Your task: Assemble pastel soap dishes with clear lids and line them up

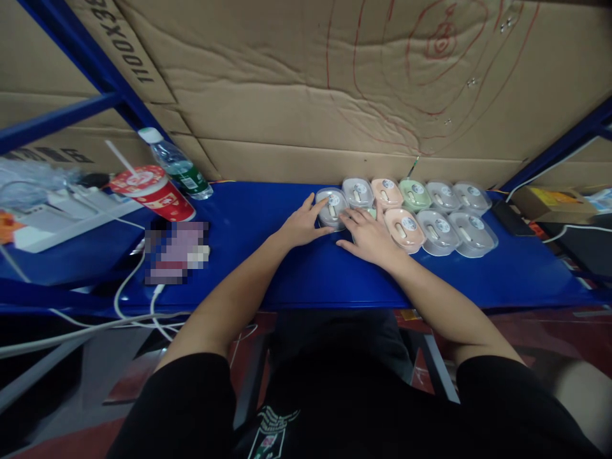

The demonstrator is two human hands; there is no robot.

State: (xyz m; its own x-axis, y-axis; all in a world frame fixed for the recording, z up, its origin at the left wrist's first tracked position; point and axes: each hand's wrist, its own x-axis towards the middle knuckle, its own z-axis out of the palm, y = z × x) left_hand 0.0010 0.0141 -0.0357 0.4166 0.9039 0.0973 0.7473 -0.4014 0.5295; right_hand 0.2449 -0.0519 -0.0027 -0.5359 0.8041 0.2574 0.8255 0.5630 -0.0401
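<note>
A grey lidded plastic container (333,203) with a clear lid and a round white label sits at the left end of two rows of similar containers. My left hand (302,223) reaches around its left side, with thumb and forefinger on it. Over the front row lies my right hand (370,234), fingers stretched out and fingertips at the grey container's right edge. Beneath that hand a green container is mostly hidden. Beside it stand a peach container (404,231) and grey ones (437,233). Behind are another peach container (387,192) and a green container (415,194).
On the blue table (306,280), a red paper cup (165,194) with a straw and a plastic bottle (184,169) stand left, near a power strip (71,223) and cables. A dark phone (512,218) and a cardboard box (549,205) lie right. Cardboard (287,140) walls the back.
</note>
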